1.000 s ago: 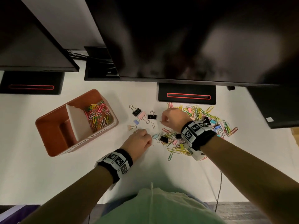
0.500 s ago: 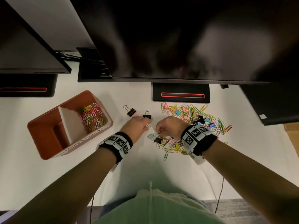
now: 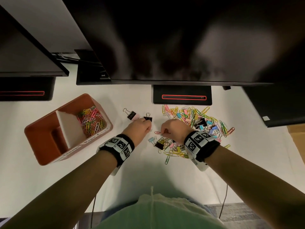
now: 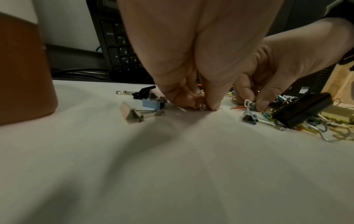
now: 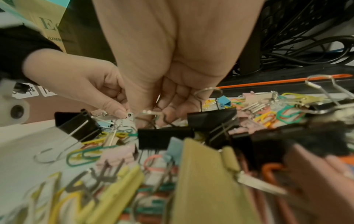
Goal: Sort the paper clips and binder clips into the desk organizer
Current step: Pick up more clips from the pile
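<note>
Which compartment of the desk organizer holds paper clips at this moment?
The right-hand compartment of the desk organizer, nearest the left hand: it holds a heap of coloured paper clips. The compartment left of the white divider shows no clips.

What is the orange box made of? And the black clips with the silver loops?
The orange desk organizer looks like smooth plastic: moulded rounded corners, even colour, a dull sheen; its white divider could be plastic or card. The black binder clip looks like painted sheet metal with shiny bare wire handles, which glint in the right wrist view.
</note>
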Action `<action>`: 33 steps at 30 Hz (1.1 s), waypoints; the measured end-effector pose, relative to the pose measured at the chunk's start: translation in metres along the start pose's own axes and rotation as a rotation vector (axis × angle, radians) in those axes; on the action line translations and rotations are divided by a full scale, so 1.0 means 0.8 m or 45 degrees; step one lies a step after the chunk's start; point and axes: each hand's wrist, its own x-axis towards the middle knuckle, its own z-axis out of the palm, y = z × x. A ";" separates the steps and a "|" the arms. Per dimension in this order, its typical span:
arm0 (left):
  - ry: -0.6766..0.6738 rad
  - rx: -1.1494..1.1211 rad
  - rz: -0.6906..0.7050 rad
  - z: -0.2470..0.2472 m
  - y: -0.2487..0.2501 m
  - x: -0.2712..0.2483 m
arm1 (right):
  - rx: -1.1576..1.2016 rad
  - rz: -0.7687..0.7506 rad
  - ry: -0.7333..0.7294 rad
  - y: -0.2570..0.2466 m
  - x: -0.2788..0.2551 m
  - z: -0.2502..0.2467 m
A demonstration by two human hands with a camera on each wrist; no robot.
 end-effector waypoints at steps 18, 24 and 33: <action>0.137 0.018 0.105 -0.027 0.052 0.045 | -0.005 0.204 0.407 0.027 0.011 -0.038; -0.068 0.234 0.078 -0.039 0.051 0.092 | -0.004 0.181 0.320 0.020 0.029 -0.027; -0.093 0.142 0.049 -0.033 0.025 0.086 | 0.009 0.121 0.198 0.023 0.025 -0.026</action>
